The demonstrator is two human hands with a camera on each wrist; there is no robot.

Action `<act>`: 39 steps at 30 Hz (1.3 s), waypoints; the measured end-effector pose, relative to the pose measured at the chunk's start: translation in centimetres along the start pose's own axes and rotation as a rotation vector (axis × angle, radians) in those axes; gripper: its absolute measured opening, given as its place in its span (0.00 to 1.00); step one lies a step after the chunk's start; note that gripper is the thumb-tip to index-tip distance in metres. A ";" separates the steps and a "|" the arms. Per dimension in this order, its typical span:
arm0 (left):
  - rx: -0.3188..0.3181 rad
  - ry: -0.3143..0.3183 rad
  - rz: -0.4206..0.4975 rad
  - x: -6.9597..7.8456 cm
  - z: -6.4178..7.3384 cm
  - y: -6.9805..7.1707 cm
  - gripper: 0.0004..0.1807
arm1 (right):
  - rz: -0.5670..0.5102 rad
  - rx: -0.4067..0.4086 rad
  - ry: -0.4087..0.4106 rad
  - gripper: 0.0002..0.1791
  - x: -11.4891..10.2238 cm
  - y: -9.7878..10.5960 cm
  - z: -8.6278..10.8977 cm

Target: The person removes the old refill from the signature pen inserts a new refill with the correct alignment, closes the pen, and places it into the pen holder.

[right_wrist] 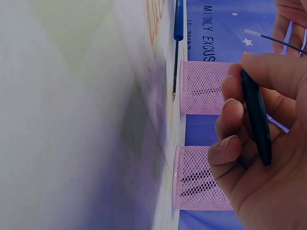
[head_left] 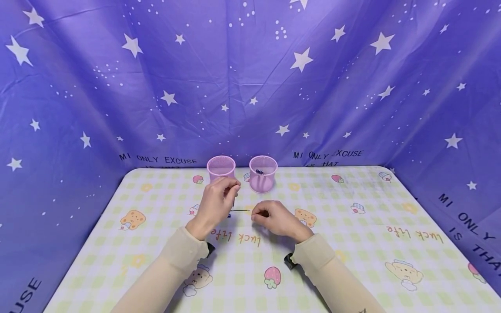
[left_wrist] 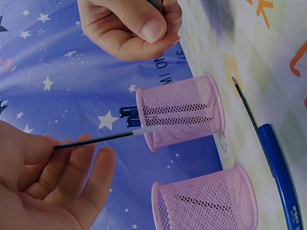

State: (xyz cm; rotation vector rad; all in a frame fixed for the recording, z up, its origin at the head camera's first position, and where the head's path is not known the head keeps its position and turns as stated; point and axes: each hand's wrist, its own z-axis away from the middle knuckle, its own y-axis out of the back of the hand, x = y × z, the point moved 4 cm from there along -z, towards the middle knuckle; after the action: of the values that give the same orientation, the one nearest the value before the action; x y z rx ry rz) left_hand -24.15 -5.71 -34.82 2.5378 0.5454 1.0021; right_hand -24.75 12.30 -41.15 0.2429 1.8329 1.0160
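- The left hand pinches a thin pen refill by one end between thumb and forefinger, the other fingers loose. That light hold probably suits so slim a thing, leaving its clear end free.
- The right hand curls its thumb and fingers around a short black piece, perhaps a pen's grip section; holding it in the fingers likely makes it easy to turn.
- A blue pen barrel lies on the table near both hands, a second refill sticking out of its end, its point uncovered. It is probably set there to be within easy reach.
- Beyond the hands stand two pink mesh cups, apart and upright. The right cup holds blue pens; the left cup holds a thin dark stick, too blurred to name. This looks like sorting by kind.
- The tablecloth is pale green-and-white check with cartoon bears, strawberries and orange lettering.
- Purple-blue drapes with white stars and black lettering surround the table.
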 end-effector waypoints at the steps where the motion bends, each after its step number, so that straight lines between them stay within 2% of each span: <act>1: -0.004 0.000 -0.002 0.0 0.0 0.0 0.02 | 0.000 0.000 0.001 0.05 0.0 0.0 0.0; 8: -0.038 -0.011 -0.021 0.2 0.1 -0.3 0.03 | 0.009 0.001 0.002 0.05 0.0 0.1 0.0; 13: -0.058 -0.009 0.001 0.2 0.3 -0.4 0.03 | 0.004 0.003 0.008 0.05 -0.1 0.2 0.1; 29: -0.075 -0.027 -0.050 0.1 1.0 -0.6 0.06 | 0.006 0.013 -0.014 0.05 -0.2 0.4 0.1; 35: -0.133 -0.031 -0.110 -0.1 1.3 -1.0 0.12 | 0.011 0.017 -0.013 0.05 -0.2 0.4 0.1; 39: -0.179 -0.020 -0.159 0.0 1.4 -1.1 0.12 | 0.003 0.018 -0.010 0.05 -0.2 0.5 0.1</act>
State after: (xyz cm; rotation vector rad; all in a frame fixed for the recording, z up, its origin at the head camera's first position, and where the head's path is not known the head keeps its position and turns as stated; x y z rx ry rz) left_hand -23.38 -4.98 -36.29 2.3055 0.6129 0.9240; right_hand -24.66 12.51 -40.68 0.2616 1.8335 0.9990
